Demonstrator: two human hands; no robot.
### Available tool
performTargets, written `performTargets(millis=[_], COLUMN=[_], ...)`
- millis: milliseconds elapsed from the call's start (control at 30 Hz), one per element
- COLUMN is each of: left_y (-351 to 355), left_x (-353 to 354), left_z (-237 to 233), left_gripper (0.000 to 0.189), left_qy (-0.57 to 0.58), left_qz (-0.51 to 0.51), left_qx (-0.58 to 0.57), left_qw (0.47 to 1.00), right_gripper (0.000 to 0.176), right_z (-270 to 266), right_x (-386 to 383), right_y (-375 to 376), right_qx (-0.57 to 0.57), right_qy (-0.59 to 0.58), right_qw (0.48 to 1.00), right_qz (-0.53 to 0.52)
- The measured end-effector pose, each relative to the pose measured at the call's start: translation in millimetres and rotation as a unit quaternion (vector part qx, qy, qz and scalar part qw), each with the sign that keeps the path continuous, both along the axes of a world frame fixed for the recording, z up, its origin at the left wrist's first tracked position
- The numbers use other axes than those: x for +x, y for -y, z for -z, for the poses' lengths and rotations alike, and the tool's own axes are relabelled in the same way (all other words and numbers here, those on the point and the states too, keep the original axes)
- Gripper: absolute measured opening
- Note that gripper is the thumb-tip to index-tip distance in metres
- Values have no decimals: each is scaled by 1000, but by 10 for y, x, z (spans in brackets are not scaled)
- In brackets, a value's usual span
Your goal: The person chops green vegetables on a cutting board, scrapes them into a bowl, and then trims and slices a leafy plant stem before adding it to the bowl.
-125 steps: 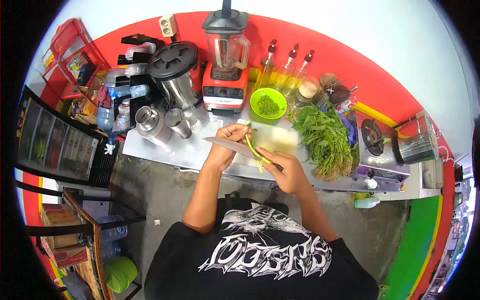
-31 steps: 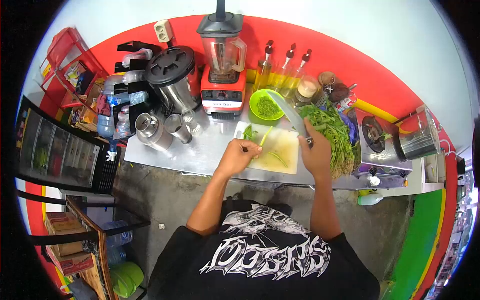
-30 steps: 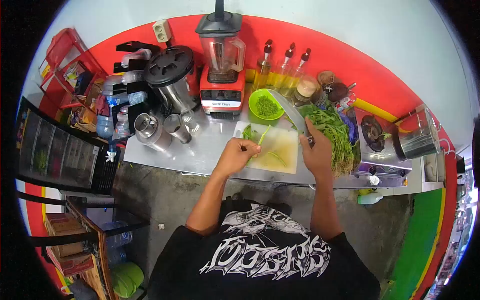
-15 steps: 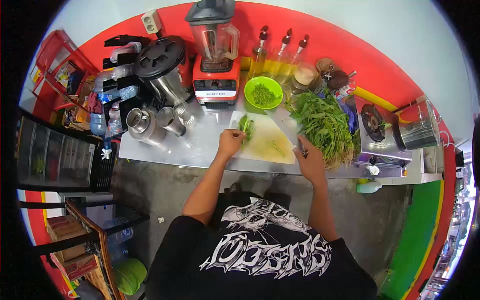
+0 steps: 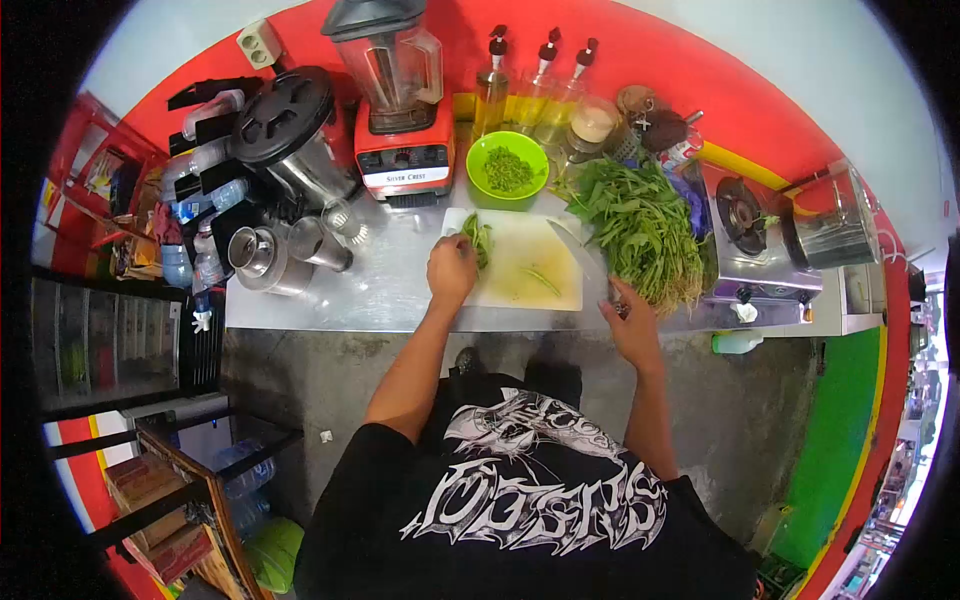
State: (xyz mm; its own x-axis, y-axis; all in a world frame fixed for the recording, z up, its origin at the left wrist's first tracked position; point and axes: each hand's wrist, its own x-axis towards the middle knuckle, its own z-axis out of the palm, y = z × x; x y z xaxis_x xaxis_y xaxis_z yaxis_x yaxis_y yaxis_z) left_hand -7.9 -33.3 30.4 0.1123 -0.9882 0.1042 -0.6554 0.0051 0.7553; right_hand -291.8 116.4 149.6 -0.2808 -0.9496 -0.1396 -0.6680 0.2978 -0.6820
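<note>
Head view looks down on a steel counter (image 5: pixel 330 290) with a white board (image 5: pixel 555 295) on it. The left hand (image 5: pixel 452 270) is on the left side of the board, with its fingers curled down and pressed on a small bunch (image 5: pixel 481 238) of green stems, so it pins the bunch flat. The right hand (image 5: pixel 632 322) is at the near right corner of the board, closed tight round the handle of a knife (image 5: pixel 580 258). The blade is over the right part of the board, apart from the bunch. To cut well, I think the fingertips should tuck back under the knuckles, the stems should be kept close together, and the blade should come down across them, not along them. The bunch lies long-ways from near to far, a little tilted, and its far end points to the green bowl (image 5: pixel 508 168). The knife slants: its handle is near and right, and its tip points far and left, toward the middle of the board. One loose stem (image 5: pixel 541 281) lies alone in the middle of the board. A big pile (image 5: pixel 640 225) of leafy greens sits just right of the board, and a red blender (image 5: pixel 400 120) stands behind
</note>
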Motion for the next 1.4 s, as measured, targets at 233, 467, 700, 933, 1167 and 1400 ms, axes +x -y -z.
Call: performTargets(millis=[233,467,700,933,1167,1400], left_y=[-105,-108,-24,-149,-256,-337], left_x=[-575,-926,-883,-611,-196,130], left_z=[144,332,-415,-1117,-1496,-1776], left_gripper=[26,18,18,26,7,13], left_qy=[-32,133,-246,-461,-524,-593], left_qz=[271,291,286,227,192,210], left_qx=[-54,-24,84,172,181,134], left_qw=[960,947,922,841,810,766], right_gripper=[56,53,51,51,50,50], right_z=[29,-12,-65,-294,-915,-1188], right_x=[-205,-360,-307,-46,552,905], right_y=[-146,-464,-601,-256,131,277], right_qx=[14,-29,-14,-90,-71,-118], right_qy=[50,53,67,88,112,89], right_qw=[998,996,994,992,980,953], right_qz=[31,67,86,-19,-148,-265])
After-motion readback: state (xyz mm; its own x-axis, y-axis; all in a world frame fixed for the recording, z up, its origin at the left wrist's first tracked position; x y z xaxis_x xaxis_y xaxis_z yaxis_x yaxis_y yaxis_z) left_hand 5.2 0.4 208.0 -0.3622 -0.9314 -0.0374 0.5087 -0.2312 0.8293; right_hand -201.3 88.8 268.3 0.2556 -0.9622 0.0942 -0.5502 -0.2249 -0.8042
